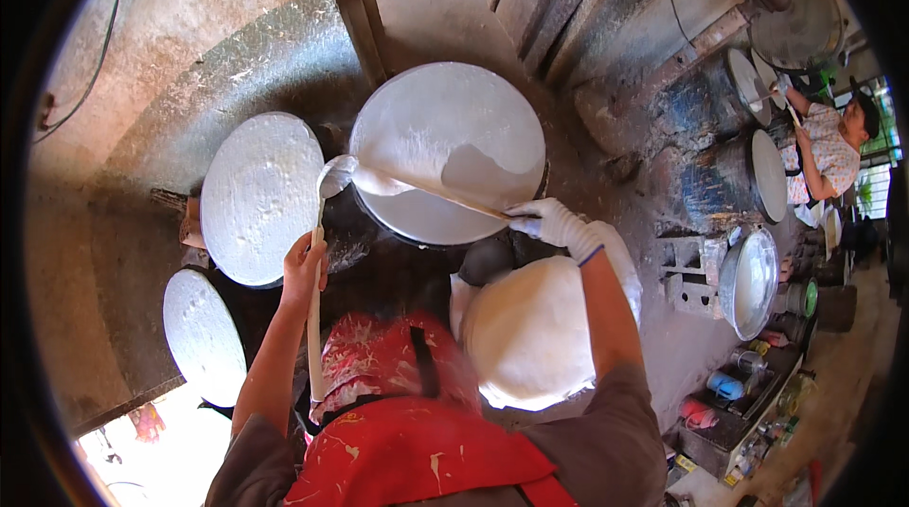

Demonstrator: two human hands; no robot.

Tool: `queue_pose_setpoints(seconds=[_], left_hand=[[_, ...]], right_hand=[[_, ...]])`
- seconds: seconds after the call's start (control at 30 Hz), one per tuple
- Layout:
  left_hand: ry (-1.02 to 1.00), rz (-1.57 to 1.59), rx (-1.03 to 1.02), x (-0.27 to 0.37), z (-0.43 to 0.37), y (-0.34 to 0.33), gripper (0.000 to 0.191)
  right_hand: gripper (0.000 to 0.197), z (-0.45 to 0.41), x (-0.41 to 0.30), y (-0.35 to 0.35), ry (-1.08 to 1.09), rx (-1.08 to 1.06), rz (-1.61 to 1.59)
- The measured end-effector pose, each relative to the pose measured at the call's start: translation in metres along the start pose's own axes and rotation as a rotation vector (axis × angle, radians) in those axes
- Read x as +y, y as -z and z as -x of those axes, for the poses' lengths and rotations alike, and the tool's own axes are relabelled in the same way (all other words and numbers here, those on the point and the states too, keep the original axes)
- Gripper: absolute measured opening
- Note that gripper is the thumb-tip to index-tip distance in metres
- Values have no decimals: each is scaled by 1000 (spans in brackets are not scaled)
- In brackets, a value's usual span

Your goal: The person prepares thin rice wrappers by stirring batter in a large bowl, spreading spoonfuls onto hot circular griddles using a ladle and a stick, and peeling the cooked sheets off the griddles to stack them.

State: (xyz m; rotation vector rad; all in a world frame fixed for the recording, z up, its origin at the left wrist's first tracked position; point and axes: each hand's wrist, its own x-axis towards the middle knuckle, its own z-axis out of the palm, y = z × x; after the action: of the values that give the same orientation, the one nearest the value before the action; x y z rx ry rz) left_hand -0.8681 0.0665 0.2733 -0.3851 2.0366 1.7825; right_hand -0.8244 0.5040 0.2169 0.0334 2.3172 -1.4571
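Observation:
My bare left hand [305, 264] grips the long pale handle of a ladle [339, 175], whose bowl is at the left rim of a large round metal griddle [454, 123]. In my right hand [547, 223], in a white knitted glove, is a thin wooden stick [440, 191] reaching left over that griddle. White batter or dough clings near the stick's far end, beside the ladle bowl. A second round griddle with a bumpy whitish surface [261, 198] lies to the left, and a smaller-looking round whitish surface [202, 336] lies below it.
A cloth-covered rounded heap [529, 333] stands close to my right side. Farther right, a person [824, 145] works at round griddles [769, 175] on drum-like stoves. Below are a metal basin [749, 283] on concrete blocks [692, 276] and a low table with bottles. A wooden post [355, 6] stands ahead.

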Motion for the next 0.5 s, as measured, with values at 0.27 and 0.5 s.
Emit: queue_pose_setpoints(seconds=[0.27, 0.5], left_hand=[[-32, -103, -125, 2, 27, 1, 33], [-95, -164, -304, 4, 31, -24, 34]], right_hand=[[26, 38, 6, -34, 82, 129, -56], [30, 76, 100, -124, 153, 620, -255]])
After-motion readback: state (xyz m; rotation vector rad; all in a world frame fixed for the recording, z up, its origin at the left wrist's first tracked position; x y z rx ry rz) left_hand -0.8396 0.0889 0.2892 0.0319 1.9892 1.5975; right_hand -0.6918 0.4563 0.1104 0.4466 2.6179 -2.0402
